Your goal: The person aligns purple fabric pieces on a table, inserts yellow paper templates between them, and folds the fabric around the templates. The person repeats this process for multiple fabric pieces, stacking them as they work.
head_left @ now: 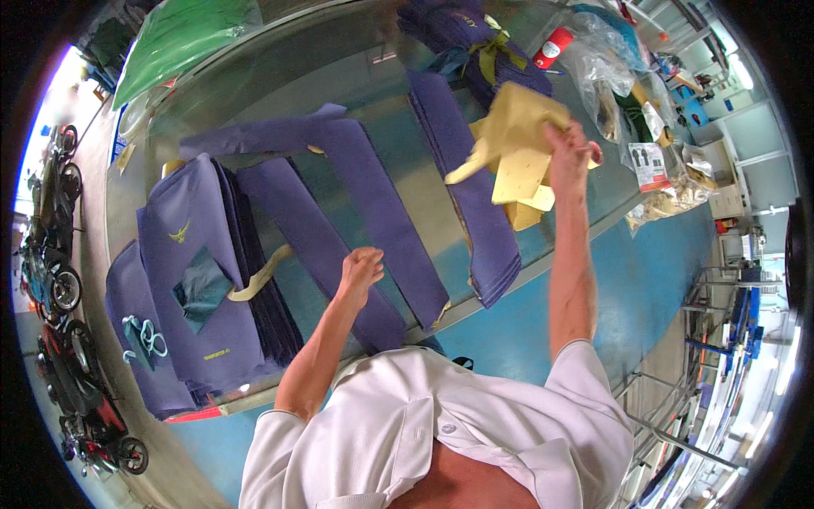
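My right hand (pixel 570 151) is raised over the table and grips a stack of pale yellow fabric pieces (pixel 517 140), which hang below it. My left hand (pixel 361 270) rests with loosely curled fingers on a long purple fabric strip (pixel 373 212) lying across the metal table (pixel 356 68). A second purple strip (pixel 309 242) lies beside it. Further right lies a pile of purple strips (pixel 466 178) under the yellow pieces.
A stack of purple bags (pixel 199 280) with a yellow emblem sits at the left, with scissors (pixel 146 338) on it. Tied purple bundles (pixel 462 34), a red canister (pixel 553 47) and clear plastic bags (pixel 610 76) lie at the far right. Green fabric (pixel 178 34) and motorcycles (pixel 51 254) are at the left.
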`<act>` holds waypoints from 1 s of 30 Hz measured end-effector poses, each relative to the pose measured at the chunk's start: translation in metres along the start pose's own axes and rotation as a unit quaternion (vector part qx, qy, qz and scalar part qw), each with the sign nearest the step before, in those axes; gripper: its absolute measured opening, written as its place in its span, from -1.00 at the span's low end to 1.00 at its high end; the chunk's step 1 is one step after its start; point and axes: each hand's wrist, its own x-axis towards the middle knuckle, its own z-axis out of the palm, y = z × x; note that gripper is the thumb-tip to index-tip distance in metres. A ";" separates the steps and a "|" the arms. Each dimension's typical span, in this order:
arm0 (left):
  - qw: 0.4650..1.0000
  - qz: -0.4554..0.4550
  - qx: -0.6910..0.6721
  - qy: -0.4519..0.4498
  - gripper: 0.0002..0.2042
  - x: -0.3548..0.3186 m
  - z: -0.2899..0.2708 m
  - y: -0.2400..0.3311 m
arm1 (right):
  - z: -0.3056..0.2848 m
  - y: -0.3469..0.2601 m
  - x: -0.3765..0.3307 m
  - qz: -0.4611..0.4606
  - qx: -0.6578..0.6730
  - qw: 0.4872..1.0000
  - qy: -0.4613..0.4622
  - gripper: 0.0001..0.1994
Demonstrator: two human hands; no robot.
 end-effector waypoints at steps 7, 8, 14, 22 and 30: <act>0.999 -0.043 0.027 0.011 -0.45 0.005 0.009 -0.022 | -0.036 0.101 0.076 0.087 0.060 0.992 0.065 -0.75; 0.999 -0.043 0.029 0.015 -0.44 0.003 0.012 -0.020 | -0.034 0.117 0.079 0.126 0.046 0.989 0.055 -0.74; 0.998 -0.057 0.039 0.015 -0.39 0.000 0.026 -0.004 | -0.031 0.181 0.090 0.247 -0.392 0.885 -0.040 -0.54; 0.994 -0.066 0.036 0.077 -0.38 -0.011 0.033 -0.001 | 0.055 0.090 -0.033 -0.118 -0.451 0.884 -0.028 -0.51; 0.988 -0.115 0.035 0.098 -0.25 -0.004 0.039 -0.026 | 0.093 0.040 -0.302 0.029 -0.325 0.851 -0.411 -0.20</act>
